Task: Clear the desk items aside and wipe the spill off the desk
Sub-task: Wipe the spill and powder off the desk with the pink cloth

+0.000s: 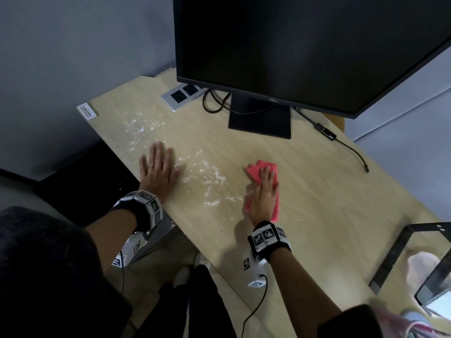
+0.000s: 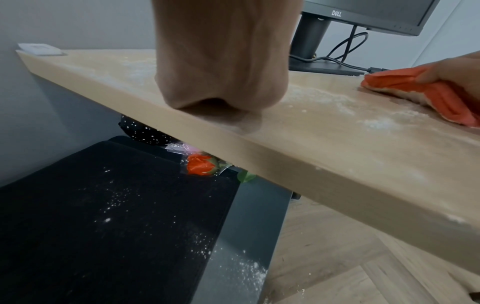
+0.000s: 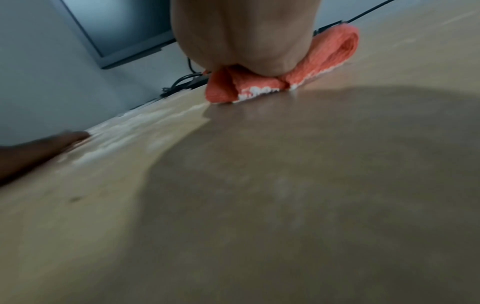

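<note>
Head view: right hand, fingers flat and together, presses the pink cloth at frame centre, beside the white powder spill. Left hand, fingers spread, braces the table.

Left wrist view: powder likewise dusts the black chair below.

Right wrist view: blurred; cloth seemingly carries powder. No containers seen.

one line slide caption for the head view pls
Right hand presses a pink cloth beside white powder on the desk; left hand rests flat.
</note>
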Demonstrator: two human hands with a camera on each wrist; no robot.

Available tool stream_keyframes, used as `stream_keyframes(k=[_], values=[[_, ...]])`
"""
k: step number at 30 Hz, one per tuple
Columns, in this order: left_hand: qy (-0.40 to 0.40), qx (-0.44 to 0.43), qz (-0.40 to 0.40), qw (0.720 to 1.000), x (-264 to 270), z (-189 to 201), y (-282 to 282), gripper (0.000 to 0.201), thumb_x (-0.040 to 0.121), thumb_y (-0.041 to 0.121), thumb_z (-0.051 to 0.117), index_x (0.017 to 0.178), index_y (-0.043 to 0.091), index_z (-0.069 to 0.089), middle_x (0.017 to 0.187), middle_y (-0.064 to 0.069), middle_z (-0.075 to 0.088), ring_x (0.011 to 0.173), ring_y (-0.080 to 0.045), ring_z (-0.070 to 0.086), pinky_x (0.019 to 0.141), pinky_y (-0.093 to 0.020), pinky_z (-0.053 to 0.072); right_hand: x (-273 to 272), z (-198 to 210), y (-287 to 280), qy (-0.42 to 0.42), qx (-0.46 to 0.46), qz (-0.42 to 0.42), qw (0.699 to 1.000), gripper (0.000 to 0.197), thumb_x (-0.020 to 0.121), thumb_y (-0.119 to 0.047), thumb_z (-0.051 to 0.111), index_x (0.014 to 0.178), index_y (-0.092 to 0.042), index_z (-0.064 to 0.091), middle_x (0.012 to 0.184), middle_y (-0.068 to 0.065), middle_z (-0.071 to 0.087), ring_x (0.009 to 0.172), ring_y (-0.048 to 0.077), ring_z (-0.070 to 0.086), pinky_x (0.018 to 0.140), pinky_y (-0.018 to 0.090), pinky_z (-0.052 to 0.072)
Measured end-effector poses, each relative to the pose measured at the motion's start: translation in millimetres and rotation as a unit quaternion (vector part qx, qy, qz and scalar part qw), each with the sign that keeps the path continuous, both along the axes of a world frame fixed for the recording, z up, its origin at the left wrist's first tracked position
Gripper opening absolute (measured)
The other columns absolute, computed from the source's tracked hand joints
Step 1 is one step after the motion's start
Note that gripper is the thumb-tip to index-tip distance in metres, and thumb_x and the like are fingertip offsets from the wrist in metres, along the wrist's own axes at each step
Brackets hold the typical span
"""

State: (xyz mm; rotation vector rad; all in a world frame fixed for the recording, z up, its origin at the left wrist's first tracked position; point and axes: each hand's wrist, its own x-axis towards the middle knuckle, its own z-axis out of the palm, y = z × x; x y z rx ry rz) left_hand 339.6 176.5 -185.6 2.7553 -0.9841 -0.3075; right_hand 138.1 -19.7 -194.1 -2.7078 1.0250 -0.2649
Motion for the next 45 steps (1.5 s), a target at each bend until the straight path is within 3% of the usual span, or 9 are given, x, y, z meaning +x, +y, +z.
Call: stream_keyframes(k=[6, 11, 15, 18, 25, 29, 33, 39, 45], values=[[0.003, 0.002, 0.003, 1.0, 2.0, -2.7, -1.1, 0.078, 0.086, 0.051, -0.004, 0.151, 0.01, 0.008, 0.159, -0.017, 0.001, 0.148, -0.03, -0.001, 0.116, -0.052, 0.002, 36.6, -5.8, 55.4, -0.025, 0.059, -0.007, 0.998, 0.049, 0.095, -0.016, 0.039, 0.143, -0.01, 0.035, 0.157, 0.007, 0.017, 0.145, 0.018, -0.009, 0.115, 0.028, -0.02], [0.022, 0.004, 0.006, 1.0, 2.5, 0.1, -1.4, 0.092, 0.081, 0.064, -0.019, 0.151, 0.011, 0.009, 0.159, -0.016, 0.003, 0.148, -0.03, 0.001, 0.117, -0.051, 0.003, 57.1, 10.3, 94.4, -0.098, 0.186, 0.012, 0.978, 0.052, 0.096, -0.031, 0.019, 0.14, -0.013, 0.042, 0.156, 0.004, 0.021, 0.146, 0.019, -0.002, 0.121, 0.041, -0.005], [0.051, -0.014, -0.003, 0.999, 5.4, 6.2, 2.3, 0.1, 0.08, 0.066, -0.023, 0.15, 0.007, 0.016, 0.158, -0.019, 0.01, 0.147, -0.034, 0.01, 0.117, -0.049, 0.008, 50.8, 48.9, 80.7, -0.306, 0.452, -0.112, 0.831, 0.043, 0.096, -0.031, 0.03, 0.131, -0.023, 0.054, 0.136, -0.001, 0.055, 0.129, 0.016, 0.048, 0.112, 0.043, 0.035], [0.032, 0.001, 0.009, 0.999, 8.4, 12.2, 9.0, 0.089, 0.091, 0.058, -0.011, 0.146, 0.001, 0.028, 0.154, -0.023, 0.023, 0.142, -0.039, 0.023, 0.114, -0.052, 0.019, 32.6, 71.6, 61.2, -0.37, 0.479, -0.13, 0.786, 0.042, 0.097, -0.023, 0.03, 0.128, -0.026, 0.057, 0.132, 0.002, 0.058, 0.121, 0.022, 0.052, 0.101, 0.037, 0.043], [-0.01, -0.028, 0.07, 0.997, 30.9, 4.9, 39.2, 0.065, 0.1, 0.042, 0.027, 0.15, 0.004, 0.012, 0.159, -0.017, 0.006, 0.148, -0.032, 0.005, 0.118, -0.05, 0.006, -14.4, 76.2, 51.4, -0.307, 0.265, -0.24, 0.882, 0.042, 0.101, -0.02, 0.03, 0.141, -0.015, 0.04, 0.139, 0.002, 0.048, 0.131, 0.019, 0.043, 0.116, 0.049, 0.022], [0.009, -0.028, 0.073, 0.997, 33.2, 0.5, 48.8, 0.076, 0.089, 0.053, 0.005, 0.151, 0.009, 0.009, 0.159, -0.015, 0.003, 0.148, -0.032, 0.003, 0.117, -0.052, 0.005, -8.2, 38.4, 91.3, -0.219, 0.219, -0.21, 0.928, 0.058, 0.093, -0.025, 0.019, 0.148, -0.007, 0.021, 0.157, 0.01, 0.013, 0.146, 0.023, 0.009, 0.12, 0.036, -0.002], [0.008, -0.031, 0.065, 0.997, 34.8, -1.4, 48.7, 0.077, 0.087, 0.055, 0.002, 0.151, 0.013, 0.01, 0.159, -0.017, 0.003, 0.147, -0.035, 0.004, 0.115, -0.055, 0.01, 35.9, 12.0, 106.6, -0.181, 0.166, -0.244, 0.938, 0.063, 0.085, 0.001, 0.044, 0.144, 0.003, 0.022, 0.155, 0.02, 0.015, 0.146, 0.031, 0.004, 0.11, 0.018, -0.026], [-0.008, -0.014, 0.079, 0.997, 34.3, -5.1, 46.7, 0.069, 0.094, 0.052, 0.012, 0.151, 0.013, 0.01, 0.158, -0.019, 0.008, 0.146, -0.036, 0.01, 0.114, -0.057, 0.017, 98.2, 8.5, 112.5, -0.153, 0.141, -0.24, 0.948, 0.065, 0.087, -0.029, 0.016, 0.143, 0.005, 0.025, 0.153, 0.024, 0.018, 0.144, 0.038, 0.009, 0.115, 0.039, -0.01], [-0.005, 0.004, 0.078, 0.997, 33.2, -2.4, 46.6, 0.078, 0.091, 0.056, -0.014, 0.151, 0.013, 0.011, 0.158, -0.018, 0.008, 0.146, -0.035, 0.011, 0.113, -0.055, 0.018, 141.9, 11.5, 113.9, -0.128, 0.13, -0.184, 0.966, 0.075, 0.081, -0.034, 0.002, 0.146, 0.0, 0.02, 0.155, 0.02, 0.013, 0.146, 0.034, 0.005, 0.115, 0.038, -0.01]])
